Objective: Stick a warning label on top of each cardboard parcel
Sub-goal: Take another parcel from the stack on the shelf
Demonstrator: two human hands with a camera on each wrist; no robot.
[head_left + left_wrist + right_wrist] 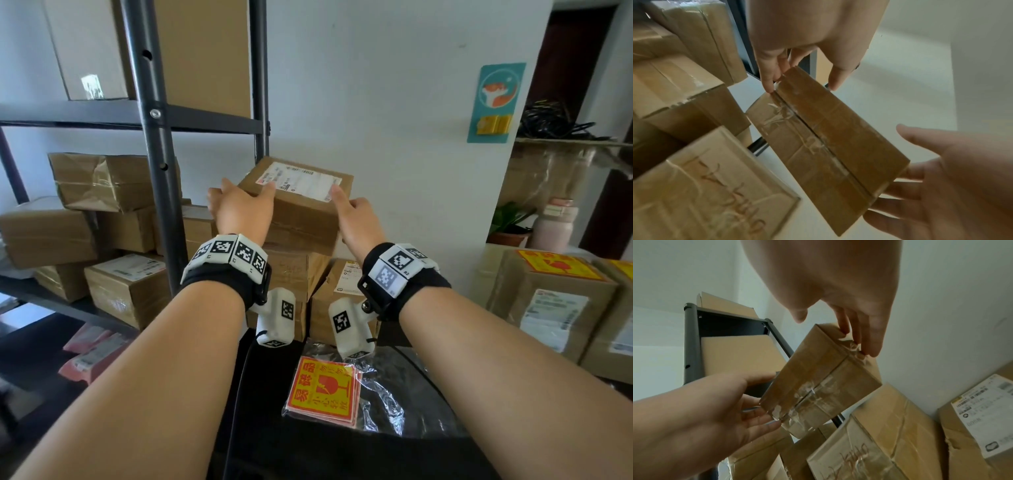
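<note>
I hold a brown cardboard parcel (303,214) in the air with both hands, above a stack of other parcels. A white shipping slip covers its top. My left hand (239,209) grips its left end with the thumb on top. My right hand (352,216) grips its right end in the same way. The left wrist view shows the parcel's taped underside (828,138) between my left fingers (770,73) and my right hand (941,186). A stack of red and yellow warning labels (322,390) lies in a clear bag on the black table (308,452) below my wrists.
A dark metal shelf rack (157,171) on the left holds several taped parcels. More parcels (294,270) are stacked under the lifted one. On the right stand parcels (548,301) with warning labels on top, and behind them a pink bottle (555,226) and a potted plant.
</note>
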